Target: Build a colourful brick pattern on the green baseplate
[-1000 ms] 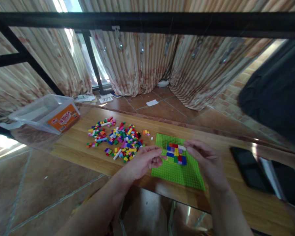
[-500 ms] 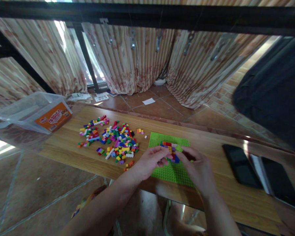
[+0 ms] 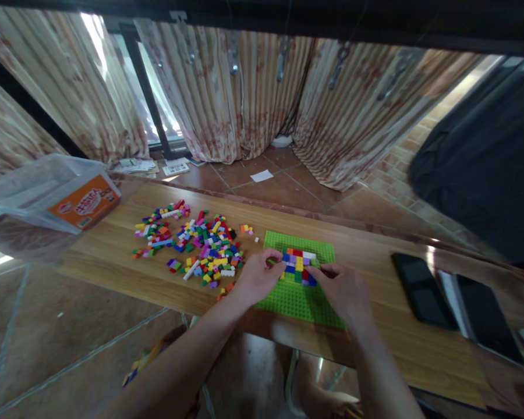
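Observation:
A green studded baseplate lies on the wooden table. A small block of coloured bricks is built on its far half. My left hand rests at the left side of that block, fingers curled and pinching at its edge. My right hand is at the block's right lower corner, fingers bent and pressing on the bricks. A spread of loose coloured bricks lies to the left of the plate.
A clear plastic tub with an orange label stands at the table's far left. Two dark phones lie at the right. Behind the table are tiled floor and curtains; a dark cloth hangs at the right.
Both hands had lifted the coloured brick block just above the plate; now the block sits on the plate again and both hands press at its sides. The camera has tilted down a little.

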The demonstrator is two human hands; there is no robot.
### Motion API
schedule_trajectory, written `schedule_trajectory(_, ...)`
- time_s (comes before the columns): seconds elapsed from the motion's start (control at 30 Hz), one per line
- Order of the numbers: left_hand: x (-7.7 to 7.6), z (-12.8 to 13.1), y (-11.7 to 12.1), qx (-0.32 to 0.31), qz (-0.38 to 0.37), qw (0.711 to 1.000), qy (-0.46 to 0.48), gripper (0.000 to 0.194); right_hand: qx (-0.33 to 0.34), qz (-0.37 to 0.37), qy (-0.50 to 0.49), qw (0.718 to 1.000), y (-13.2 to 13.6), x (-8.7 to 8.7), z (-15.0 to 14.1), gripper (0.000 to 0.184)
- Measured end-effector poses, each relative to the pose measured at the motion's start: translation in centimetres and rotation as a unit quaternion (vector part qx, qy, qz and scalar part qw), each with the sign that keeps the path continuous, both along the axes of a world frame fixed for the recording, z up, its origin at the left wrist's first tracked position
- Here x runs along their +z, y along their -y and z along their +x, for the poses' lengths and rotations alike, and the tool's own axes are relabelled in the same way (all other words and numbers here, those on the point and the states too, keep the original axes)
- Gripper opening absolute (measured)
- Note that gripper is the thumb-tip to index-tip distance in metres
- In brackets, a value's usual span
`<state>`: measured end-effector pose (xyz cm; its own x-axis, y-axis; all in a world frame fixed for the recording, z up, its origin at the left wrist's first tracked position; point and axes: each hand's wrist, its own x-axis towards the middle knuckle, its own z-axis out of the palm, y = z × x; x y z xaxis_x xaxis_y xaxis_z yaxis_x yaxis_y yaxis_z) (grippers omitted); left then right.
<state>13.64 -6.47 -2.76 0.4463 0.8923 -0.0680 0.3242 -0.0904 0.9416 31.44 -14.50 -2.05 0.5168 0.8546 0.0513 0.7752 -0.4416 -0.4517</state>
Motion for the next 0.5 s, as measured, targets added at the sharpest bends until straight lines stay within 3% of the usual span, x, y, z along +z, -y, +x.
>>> schedule_trajectory(0.2, -0.50, 0.02, -0.20, -0.015, 0.017, 1.000, -0.005, 0.019, 0.007, 0.026, 0.007, 1.000, -0.01, -0.55, 0.05, 0.045)
schedule_trajectory(0.5, -0.31, -0.26, -0.08, -0.020, 0.022, 0.999, -0.017, 0.022, -0.002, 0.007, -0.045, 0.999, -0.03, 0.42, 0.92, 0.052)
